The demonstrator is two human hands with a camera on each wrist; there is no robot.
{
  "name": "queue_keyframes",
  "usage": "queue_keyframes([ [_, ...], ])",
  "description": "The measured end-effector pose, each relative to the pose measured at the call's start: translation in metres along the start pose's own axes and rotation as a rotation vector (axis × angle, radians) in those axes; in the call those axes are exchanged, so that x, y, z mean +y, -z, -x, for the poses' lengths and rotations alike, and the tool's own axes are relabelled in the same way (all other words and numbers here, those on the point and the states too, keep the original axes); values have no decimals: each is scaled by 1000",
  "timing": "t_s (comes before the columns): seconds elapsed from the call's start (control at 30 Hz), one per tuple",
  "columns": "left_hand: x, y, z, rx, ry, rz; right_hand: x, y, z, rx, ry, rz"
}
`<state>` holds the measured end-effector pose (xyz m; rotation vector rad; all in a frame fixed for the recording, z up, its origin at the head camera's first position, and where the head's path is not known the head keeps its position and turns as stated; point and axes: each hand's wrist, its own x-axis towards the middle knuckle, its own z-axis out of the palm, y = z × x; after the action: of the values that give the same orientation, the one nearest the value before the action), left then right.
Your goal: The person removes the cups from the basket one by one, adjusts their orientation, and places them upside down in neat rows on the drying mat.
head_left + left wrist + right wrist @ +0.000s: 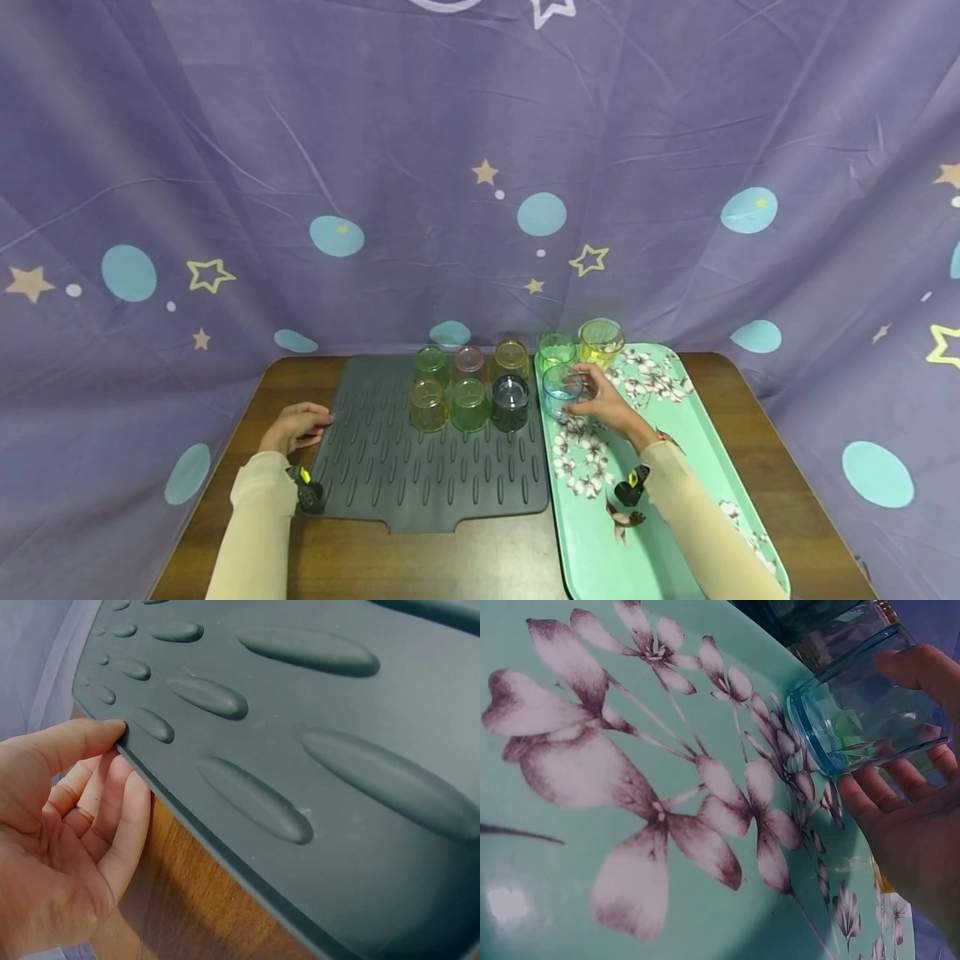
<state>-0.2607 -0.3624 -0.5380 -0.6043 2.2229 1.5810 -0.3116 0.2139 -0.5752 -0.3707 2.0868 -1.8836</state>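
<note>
My right hand [609, 408] holds a clear blue drinking glass [553, 395], thumb on one side and fingers on the other. The glass is at the left edge of the green floral tray [675, 500]; in the right wrist view its thick blue base [810, 735] is near the tray's surface. At the left, my left hand [296, 427] pinches the edge of a dark grey drying mat [367, 450], its thumb on top. Several tinted glasses, among them a dark grey one [510, 404] and an amber one [428, 407], stand upside down on the mat's right side.
Behind the blue glass on the tray are a green glass [557, 348] and a yellow glass [602, 337]. Mat and tray lie side by side on a wooden table [420, 567]. A purple patterned curtain [435, 250] hangs behind.
</note>
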Motion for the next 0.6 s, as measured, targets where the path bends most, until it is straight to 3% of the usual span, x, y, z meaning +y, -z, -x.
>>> queue_keyframes([
  [0.6,-5,0,-2,2,-4,-3,-13,4,17,-53,121,-162],
])
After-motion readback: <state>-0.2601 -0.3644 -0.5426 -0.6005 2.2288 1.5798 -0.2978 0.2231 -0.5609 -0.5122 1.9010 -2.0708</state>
